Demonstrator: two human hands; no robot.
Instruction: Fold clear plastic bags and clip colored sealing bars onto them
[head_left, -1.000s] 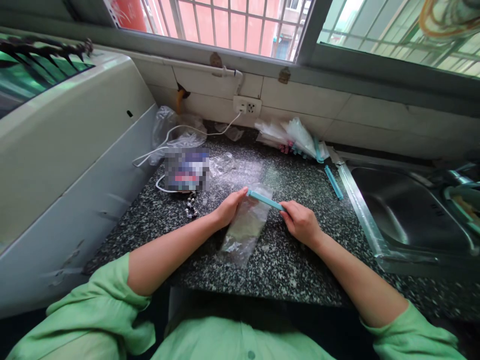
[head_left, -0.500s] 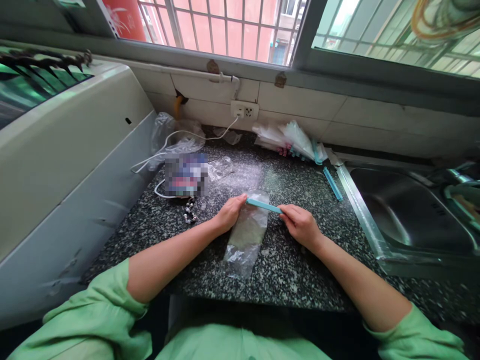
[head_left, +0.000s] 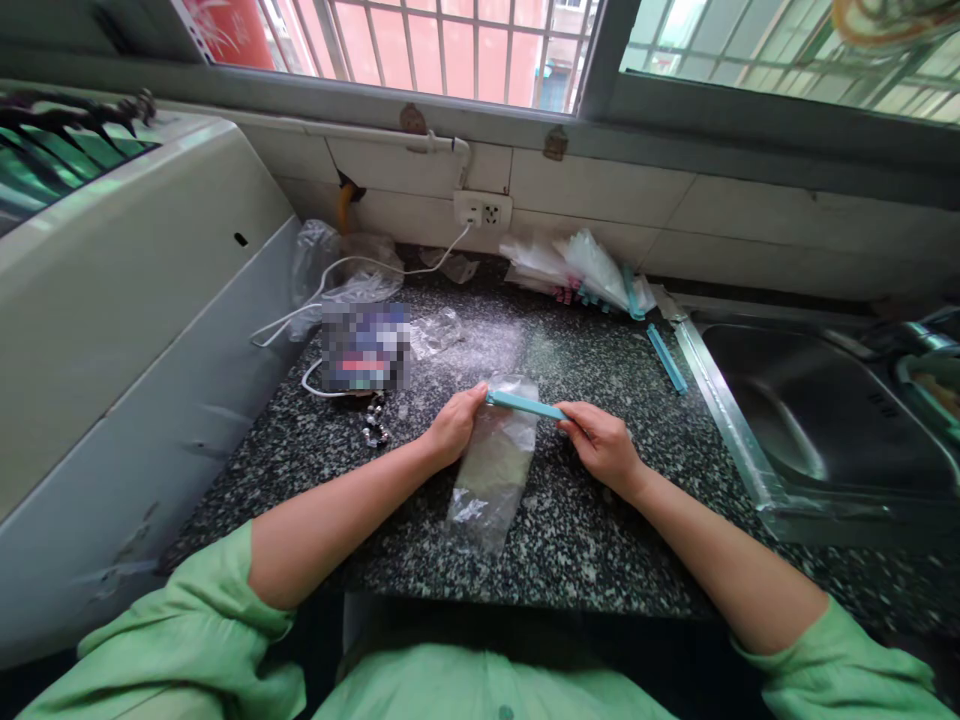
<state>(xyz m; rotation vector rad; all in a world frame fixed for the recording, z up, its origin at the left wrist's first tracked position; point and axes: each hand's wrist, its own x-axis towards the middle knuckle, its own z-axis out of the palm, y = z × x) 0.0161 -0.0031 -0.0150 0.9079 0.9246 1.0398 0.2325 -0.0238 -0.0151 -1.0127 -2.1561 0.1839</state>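
Note:
A light-blue bag sealing clip (head_left: 526,405) lies across the upper part of a clear plastic bag (head_left: 491,475), which rests on the speckled dark countertop (head_left: 600,540). My left hand (head_left: 455,423) pinches the clip's left end, close to the bag's edge. At the other end, my right hand (head_left: 598,440) has its thumb and fingers closed on the clip. A short piece of the bag shows above the clip, and the longer part stretches down toward me. Whether the clip is locked over the plastic I cannot tell.
Another blue clip (head_left: 666,358) lies beside the steel sink (head_left: 817,400) on the right. Plastic bags with clips (head_left: 592,265) are piled by the wall. To the left are a blurred-out object (head_left: 366,347), a white cable (head_left: 330,268) and a beaded strap (head_left: 375,422).
The view has shifted slightly. Both hands stay on the clip's ends, and the clip lies at almost the same place across the bag.

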